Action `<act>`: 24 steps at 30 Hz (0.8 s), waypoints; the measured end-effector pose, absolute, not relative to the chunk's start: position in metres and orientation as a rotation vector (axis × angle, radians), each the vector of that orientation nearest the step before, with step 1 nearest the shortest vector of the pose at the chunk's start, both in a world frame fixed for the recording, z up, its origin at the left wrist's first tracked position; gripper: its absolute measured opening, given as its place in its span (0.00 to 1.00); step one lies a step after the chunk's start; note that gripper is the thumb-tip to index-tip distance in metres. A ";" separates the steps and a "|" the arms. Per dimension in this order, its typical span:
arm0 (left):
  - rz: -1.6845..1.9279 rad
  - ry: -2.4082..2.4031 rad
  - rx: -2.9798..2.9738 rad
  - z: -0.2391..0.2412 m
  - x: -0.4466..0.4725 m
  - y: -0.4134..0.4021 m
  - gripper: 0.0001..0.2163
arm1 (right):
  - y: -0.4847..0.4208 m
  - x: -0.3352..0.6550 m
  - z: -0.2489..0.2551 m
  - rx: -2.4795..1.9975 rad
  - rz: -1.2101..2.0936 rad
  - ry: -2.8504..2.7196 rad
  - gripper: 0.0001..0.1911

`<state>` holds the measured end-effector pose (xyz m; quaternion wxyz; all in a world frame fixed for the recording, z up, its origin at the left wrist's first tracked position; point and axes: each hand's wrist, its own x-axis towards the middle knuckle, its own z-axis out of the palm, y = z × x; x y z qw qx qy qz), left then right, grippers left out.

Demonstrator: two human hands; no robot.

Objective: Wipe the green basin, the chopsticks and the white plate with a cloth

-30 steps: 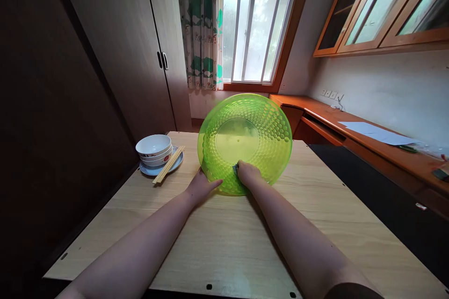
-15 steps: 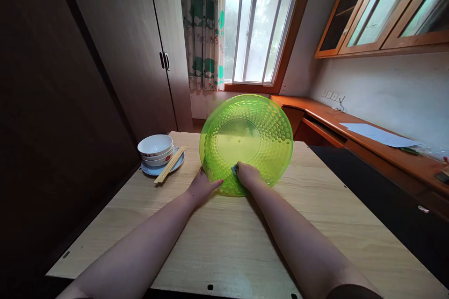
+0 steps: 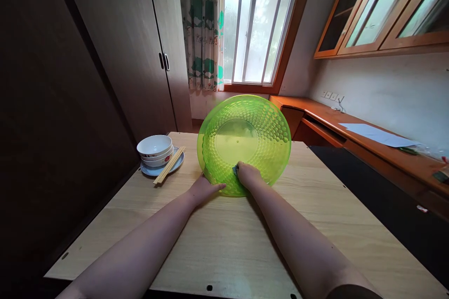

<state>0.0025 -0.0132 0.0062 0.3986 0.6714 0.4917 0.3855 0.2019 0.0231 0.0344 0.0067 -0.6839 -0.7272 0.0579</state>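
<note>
A big green bowl (image 3: pixel 245 138) stands tipped up on its edge in the middle of the tabletop (image 3: pixel 224 238) — its inside faces near. The left hand (image 3: pixel 202 189) lies flat against its lower left rim, and the right hand (image 3: pixel 248 174) is curled around a small cloth (image 3: pixel 235 169) (dark, mostly hidden) pressed inside the bowl. Far left sit stacked white bowls (image 3: pixel 155 148) with chopsticks (image 3: pixel 170 164) — well apart.

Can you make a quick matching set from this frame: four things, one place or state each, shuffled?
1. green basin
2. stacked bowls
3. chopsticks
4. paper sheets

A. on the side counter at the right
B. tilted on its edge on the table
C. on a plate, left of the basin
D. slanted across the plate's rim

Pairs: 1-B, 2-C, 3-D, 4-A
</note>
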 end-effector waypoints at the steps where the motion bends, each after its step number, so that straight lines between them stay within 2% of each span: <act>1: 0.991 1.240 1.685 0.006 0.003 -0.013 0.29 | 0.023 0.201 0.034 -2.141 0.186 -2.275 0.16; 5: 1.032 1.251 1.653 0.008 0.003 -0.013 0.25 | 0.025 0.203 0.034 -2.161 0.207 -2.253 0.16; 11: 1.112 1.356 1.670 0.011 0.004 -0.015 0.25 | 0.028 0.212 0.036 -2.230 0.200 -2.195 0.17; 18: 1.180 1.351 1.664 0.016 0.004 -0.017 0.24 | 0.019 0.199 0.037 -2.027 0.205 -2.359 0.15; 24: 1.198 1.335 1.662 0.014 0.002 -0.016 0.30 | 0.024 0.207 0.037 -2.162 0.191 -2.264 0.16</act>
